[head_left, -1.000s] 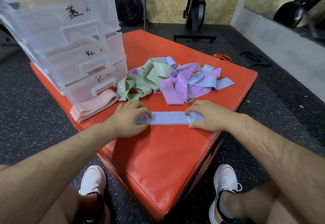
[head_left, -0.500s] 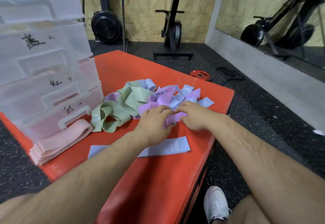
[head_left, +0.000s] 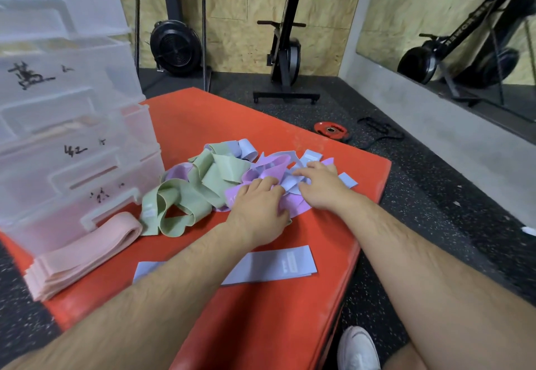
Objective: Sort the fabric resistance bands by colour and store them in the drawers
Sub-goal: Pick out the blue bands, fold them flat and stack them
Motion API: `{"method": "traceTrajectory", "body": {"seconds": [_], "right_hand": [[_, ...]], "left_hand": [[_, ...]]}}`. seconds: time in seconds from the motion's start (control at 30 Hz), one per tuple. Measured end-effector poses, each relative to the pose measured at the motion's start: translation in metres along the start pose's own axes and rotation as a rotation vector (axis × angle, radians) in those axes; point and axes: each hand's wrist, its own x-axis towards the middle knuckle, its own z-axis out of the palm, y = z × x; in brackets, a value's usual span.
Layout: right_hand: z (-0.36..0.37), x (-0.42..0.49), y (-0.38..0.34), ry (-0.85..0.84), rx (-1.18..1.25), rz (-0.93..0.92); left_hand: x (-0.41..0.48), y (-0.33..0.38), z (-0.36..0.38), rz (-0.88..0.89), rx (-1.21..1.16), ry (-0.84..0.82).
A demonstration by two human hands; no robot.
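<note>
Three handwritten black labels on clear drawers, strokes unreadable

1 head-worn camera looks forward and down, close over the mat.

Back wall: pale chipboard panels.
Right wall: grey concrete ledge under a large mirror.
Floor: black speckled rubber matting.
Equipment: black fan-wheel machine stood upright; black upright exercise machine on a crossbar base; red weight plate flat on the floor, black strap just beside it.
Foreground: red-orange padded counter.
</note>
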Motion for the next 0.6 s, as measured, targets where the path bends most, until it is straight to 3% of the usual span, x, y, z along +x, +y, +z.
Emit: {"method": "traceTrajectory", "body": {"seconds": [0.4, 0.6], "right_hand": [[0.017, 0.032, 0.008, -0.044, 0.083, 0.191], [-0.017, 0.007, -0.023, 0.267, 0.155, -0.127]], "left_hand": [[-0.019, -0.010, -0.017, -0.019, -0.051, 0.027], [-0.012, -0.018, -0.033, -0.041, -0.144, 0.114]]}}
